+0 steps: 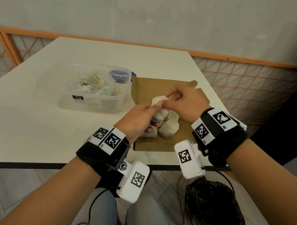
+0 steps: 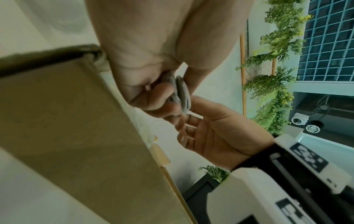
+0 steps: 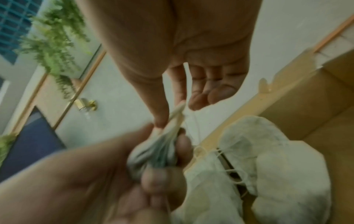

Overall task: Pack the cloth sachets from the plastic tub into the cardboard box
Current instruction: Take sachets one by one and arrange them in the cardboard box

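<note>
A cloth sachet (image 1: pixel 158 111) is held over the cardboard box (image 1: pixel 160 146), near the tabletop's front edge: its body is gripped by the left hand (image 1: pixel 139 118), its gathered neck pinched by the right hand (image 1: pixel 184 105). Two sachets (image 1: pixel 169 129) are already laid inside. Lowering beside them is judged next; more are left in the plastic tub (image 1: pixel 88 100).

Off-white cloth sachets (image 1: pixel 168 128), perhaps greyish; brown cardboard box (image 1: pixel 146 91); clear plastic tub (image 1: pixel 88 102).
</note>
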